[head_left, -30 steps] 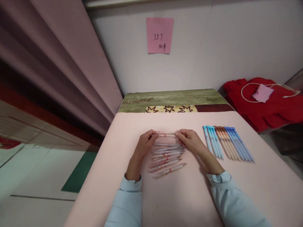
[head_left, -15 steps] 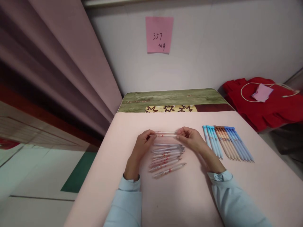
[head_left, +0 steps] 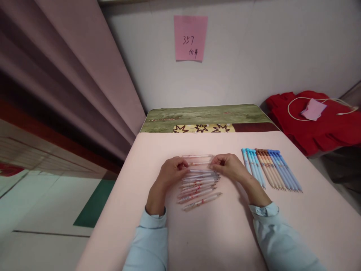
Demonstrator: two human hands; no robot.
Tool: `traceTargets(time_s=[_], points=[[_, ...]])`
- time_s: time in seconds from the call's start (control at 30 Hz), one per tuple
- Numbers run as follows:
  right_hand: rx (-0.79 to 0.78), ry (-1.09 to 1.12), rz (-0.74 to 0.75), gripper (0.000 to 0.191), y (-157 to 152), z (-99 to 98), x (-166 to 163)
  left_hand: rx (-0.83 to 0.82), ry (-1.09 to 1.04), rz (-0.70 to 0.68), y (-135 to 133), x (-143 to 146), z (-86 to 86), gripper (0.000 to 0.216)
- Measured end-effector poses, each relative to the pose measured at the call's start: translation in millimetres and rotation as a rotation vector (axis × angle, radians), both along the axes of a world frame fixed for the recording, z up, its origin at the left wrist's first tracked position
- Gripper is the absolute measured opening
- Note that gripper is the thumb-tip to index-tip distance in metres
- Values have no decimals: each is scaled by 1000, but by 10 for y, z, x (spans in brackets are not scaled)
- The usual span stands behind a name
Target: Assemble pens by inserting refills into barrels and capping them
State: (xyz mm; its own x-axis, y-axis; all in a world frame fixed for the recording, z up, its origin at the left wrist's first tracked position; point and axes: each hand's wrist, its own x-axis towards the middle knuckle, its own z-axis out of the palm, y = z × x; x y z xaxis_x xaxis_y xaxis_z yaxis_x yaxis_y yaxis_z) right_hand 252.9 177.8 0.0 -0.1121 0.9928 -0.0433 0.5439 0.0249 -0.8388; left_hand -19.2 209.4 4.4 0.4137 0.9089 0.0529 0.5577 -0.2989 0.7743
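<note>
My left hand (head_left: 171, 174) and my right hand (head_left: 229, 166) each pinch one end of a clear pen with red marks (head_left: 199, 163), held crosswise just above the pink table cover (head_left: 282, 218). Another clear pen (head_left: 197, 156) lies just beyond it. Several more clear pens (head_left: 199, 188) lie in a loose row below my fingers. To the right, a neat row of light blue, orange and blue pens (head_left: 270, 169) lies side by side. Both hands have their fingers closed.
A green patterned tabletop (head_left: 205, 114) shows beyond the pink cover. A pink note (head_left: 190, 37) hangs on the wall. Red cloth (head_left: 318, 128) with a white cable and pink paper lies at the right. A curtain (head_left: 70, 75) hangs at the left.
One clear pen now lies on the table at the far end of the row. My hands have drawn slightly nearer and hold another pen from the row.
</note>
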Motion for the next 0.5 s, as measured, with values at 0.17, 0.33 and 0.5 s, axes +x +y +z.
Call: traceTargets(time_s=[0.17,0.33,0.5], points=[[-11,-59,90,21,-13,18,11,-52,123,-3,-21,2,8,18],[44,-114,59,32,-19,83,-25,34,64,-42,-7,23,73,10],[108,-50,72,32,-28,161,-48,174,-61,13,11,18,148,9]])
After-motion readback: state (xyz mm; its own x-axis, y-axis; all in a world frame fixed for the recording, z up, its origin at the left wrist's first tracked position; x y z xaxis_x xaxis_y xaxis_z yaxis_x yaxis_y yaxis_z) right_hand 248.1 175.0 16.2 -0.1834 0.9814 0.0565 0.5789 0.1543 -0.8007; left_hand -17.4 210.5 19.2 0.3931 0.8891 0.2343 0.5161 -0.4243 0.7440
